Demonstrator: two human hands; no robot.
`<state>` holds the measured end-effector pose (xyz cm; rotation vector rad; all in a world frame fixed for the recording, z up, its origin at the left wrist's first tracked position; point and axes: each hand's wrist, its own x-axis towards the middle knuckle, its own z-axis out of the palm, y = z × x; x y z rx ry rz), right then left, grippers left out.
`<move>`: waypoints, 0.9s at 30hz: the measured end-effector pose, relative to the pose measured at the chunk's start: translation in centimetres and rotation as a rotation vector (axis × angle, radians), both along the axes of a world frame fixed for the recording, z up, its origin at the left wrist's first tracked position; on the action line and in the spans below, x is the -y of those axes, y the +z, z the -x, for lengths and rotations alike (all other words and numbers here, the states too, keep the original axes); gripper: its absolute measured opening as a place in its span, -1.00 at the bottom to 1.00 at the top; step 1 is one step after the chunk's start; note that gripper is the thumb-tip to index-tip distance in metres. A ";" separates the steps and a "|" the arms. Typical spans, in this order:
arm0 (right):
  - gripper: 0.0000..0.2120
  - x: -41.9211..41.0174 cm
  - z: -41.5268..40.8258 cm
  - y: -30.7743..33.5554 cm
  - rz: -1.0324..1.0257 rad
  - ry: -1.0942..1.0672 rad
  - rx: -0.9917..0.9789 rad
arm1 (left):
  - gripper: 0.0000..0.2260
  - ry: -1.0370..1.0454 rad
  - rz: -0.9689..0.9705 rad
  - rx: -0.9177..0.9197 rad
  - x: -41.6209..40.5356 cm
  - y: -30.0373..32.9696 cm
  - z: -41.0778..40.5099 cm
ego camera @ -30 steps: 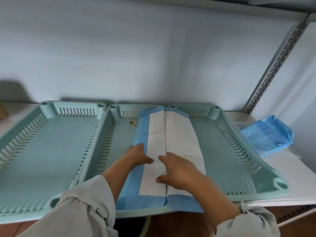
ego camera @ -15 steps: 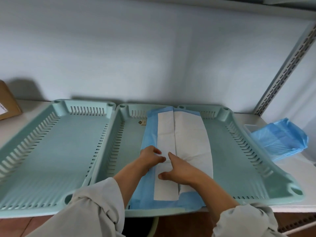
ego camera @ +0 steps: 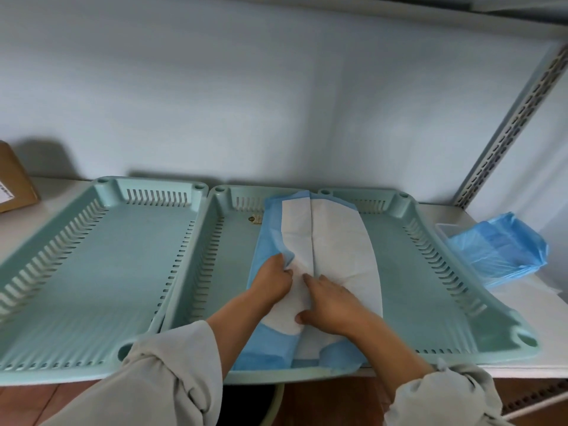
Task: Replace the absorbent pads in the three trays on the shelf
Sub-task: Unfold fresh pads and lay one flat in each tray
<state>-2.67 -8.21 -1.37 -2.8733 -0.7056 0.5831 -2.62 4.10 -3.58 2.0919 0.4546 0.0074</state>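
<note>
Centrally, the right tray (ego camera: 436,290) holds a folded pad (ego camera: 335,241); left hand (ego camera: 272,281) fingers pinch its flap, right hand (ego camera: 330,302) fingers press flat.

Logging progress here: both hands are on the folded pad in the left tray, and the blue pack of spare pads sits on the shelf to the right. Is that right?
Not quite. The head view shows the left hand and right hand on the folded pad in the middle tray; the left tray holds no pad. The blue pack sits right, as stated.

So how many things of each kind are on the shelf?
Green trays: 2, the empty left tray and the right tray.
Absorbent pad being unfolded: 1.
Blue pack of pads: 1.
Cardboard box: 1.
Total: 5.
</note>
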 end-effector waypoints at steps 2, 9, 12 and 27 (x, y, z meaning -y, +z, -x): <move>-0.06 -0.1 0.0 -0.3 -0.032 -0.002 -0.015 | -0.70 -0.018 -0.080 0.057 -0.1 0.4 0.0; 0.09 0.2 0.8 1.2 0.007 -0.059 0.038 | -0.56 0.300 -0.431 0.263 -6.0 6.4 2.9; -0.14 0.0 1.1 1.3 0.155 -0.029 0.063 | -0.50 0.492 -0.690 0.097 -10.6 7.3 5.5; -0.32 0.1 -0.5 1.9 0.009 -0.314 0.176 | -0.56 -0.416 -0.551 -0.020 -1.4 1.6 2.6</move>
